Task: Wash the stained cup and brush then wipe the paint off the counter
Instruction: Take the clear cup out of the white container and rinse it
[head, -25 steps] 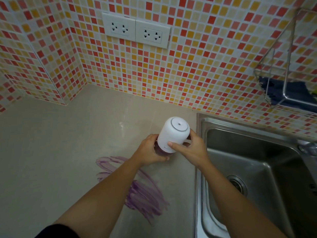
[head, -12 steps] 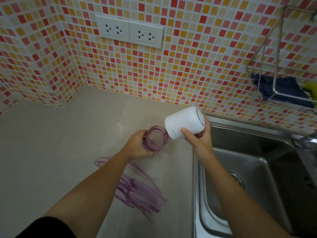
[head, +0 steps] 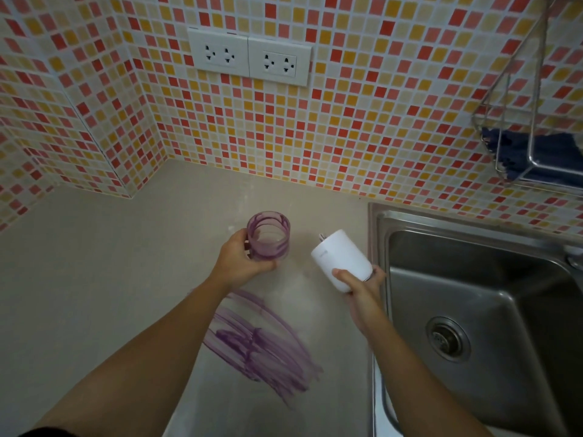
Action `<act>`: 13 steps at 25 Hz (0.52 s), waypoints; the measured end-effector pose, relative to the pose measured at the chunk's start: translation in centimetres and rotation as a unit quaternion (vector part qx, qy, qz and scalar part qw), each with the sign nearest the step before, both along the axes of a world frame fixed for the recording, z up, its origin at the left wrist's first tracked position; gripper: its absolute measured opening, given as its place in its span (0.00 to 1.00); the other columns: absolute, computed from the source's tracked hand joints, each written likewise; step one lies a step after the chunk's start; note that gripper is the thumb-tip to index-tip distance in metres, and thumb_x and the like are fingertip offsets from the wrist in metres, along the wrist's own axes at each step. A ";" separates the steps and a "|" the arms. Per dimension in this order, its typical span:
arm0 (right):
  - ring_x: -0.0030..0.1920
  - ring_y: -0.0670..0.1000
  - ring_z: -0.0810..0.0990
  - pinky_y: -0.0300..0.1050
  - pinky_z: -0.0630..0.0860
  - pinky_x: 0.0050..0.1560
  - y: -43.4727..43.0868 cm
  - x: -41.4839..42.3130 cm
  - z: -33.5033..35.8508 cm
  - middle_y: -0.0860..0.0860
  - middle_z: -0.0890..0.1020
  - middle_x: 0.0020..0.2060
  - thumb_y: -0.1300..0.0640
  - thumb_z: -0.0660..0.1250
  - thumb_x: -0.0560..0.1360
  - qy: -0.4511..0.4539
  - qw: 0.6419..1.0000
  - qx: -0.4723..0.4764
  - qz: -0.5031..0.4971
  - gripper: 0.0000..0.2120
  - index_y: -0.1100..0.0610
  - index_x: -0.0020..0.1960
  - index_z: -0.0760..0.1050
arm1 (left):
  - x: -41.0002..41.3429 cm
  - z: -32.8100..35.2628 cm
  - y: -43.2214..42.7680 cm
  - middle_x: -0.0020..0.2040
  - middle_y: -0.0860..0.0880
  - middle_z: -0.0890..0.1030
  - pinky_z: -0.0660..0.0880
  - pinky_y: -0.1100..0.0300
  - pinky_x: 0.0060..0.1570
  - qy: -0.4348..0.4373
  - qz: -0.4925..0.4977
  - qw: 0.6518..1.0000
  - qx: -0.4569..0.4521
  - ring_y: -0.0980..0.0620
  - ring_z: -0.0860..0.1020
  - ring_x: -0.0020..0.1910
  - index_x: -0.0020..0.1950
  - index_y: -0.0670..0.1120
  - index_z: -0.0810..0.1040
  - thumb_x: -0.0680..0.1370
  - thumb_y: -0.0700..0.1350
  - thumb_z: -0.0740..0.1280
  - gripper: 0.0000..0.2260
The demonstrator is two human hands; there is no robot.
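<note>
Got my left hand (head: 239, 260) round the stained cup (head: 268, 236), right hand (head: 362, 285) gripping the white container (head: 342, 261). Forearm could easily smear the paint (head: 258, 339) across the counter (head: 110, 279).

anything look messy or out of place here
Yes. A purple paint smear streaks the counter, just left of the sink. The clear cup gripped by the left hand is also stained purple on its walls. The right hand holds a white container tilted, not upright.
</note>
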State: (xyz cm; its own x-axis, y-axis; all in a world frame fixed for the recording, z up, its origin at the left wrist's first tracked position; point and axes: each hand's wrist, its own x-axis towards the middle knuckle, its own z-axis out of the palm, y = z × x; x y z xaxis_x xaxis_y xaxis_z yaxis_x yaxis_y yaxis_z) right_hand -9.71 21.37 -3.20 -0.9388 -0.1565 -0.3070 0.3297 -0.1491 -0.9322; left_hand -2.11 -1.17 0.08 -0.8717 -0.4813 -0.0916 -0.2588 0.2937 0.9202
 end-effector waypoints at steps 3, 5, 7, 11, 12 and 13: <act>0.53 0.51 0.78 0.48 0.77 0.49 -0.4 0.2 -0.4 0.50 0.77 0.56 0.48 0.78 0.51 0.030 0.998 0.028 0.039 0.42 0.49 0.62 0.65 | 0.3 0.3 -0.3 0.54 0.51 0.77 0.74 0.65 0.46 0.008 0.004 1.000 0.008 0.54 0.77 0.50 0.63 0.48 0.71 0.61 0.45 0.81 0.34; 0.52 0.50 0.78 0.44 0.76 0.45 -0.6 0.1 -0.2 0.48 0.77 0.54 0.44 0.77 0.52 0.060 0.994 0.068 0.058 0.40 0.49 0.61 0.67 | 0.5 0.3 -0.4 0.56 0.50 0.77 0.75 0.64 0.47 0.010 0.007 1.000 0.014 0.53 0.77 0.51 0.64 0.48 0.70 0.61 0.46 0.81 0.34; 0.51 0.48 0.77 0.43 0.76 0.44 -0.8 -0.4 -0.1 0.45 0.75 0.53 0.45 0.77 0.51 0.092 0.987 0.113 0.071 0.41 0.48 0.60 0.65 | 0.6 0.4 -0.5 0.56 0.50 0.76 0.75 0.64 0.48 0.009 0.009 1.000 0.013 0.52 0.76 0.53 0.64 0.48 0.70 0.61 0.46 0.80 0.35; 0.53 0.42 0.77 0.35 0.76 0.47 -0.7 -0.9 -0.7 0.44 0.76 0.54 0.62 0.80 0.55 0.147 0.975 0.141 0.092 0.42 0.51 0.64 0.66 | 1.1 0.3 -0.9 0.57 0.50 0.76 0.74 0.66 0.47 0.005 0.006 1.000 0.014 0.51 0.76 0.53 0.64 0.48 0.70 0.62 0.45 0.80 0.34; 0.52 0.40 0.78 0.32 0.75 0.47 -0.6 -1.0 -0.9 0.45 0.77 0.54 0.63 0.80 0.54 0.153 0.974 0.145 0.087 0.41 0.53 0.64 0.67 | 1.2 0.3 -1.1 0.57 0.50 0.76 0.74 0.65 0.48 0.004 0.006 1.000 0.016 0.51 0.76 0.54 0.64 0.47 0.70 0.62 0.44 0.80 0.34; 0.51 0.38 0.78 0.30 0.74 0.47 -0.5 -1.0 -1.2 0.46 0.77 0.54 0.64 0.80 0.54 0.157 0.973 0.149 0.082 0.41 0.54 0.63 0.68 | 1.3 0.2 -1.2 0.57 0.49 0.76 0.74 0.64 0.49 0.003 0.008 1.000 0.018 0.50 0.76 0.54 0.65 0.47 0.70 0.62 0.44 0.80 0.34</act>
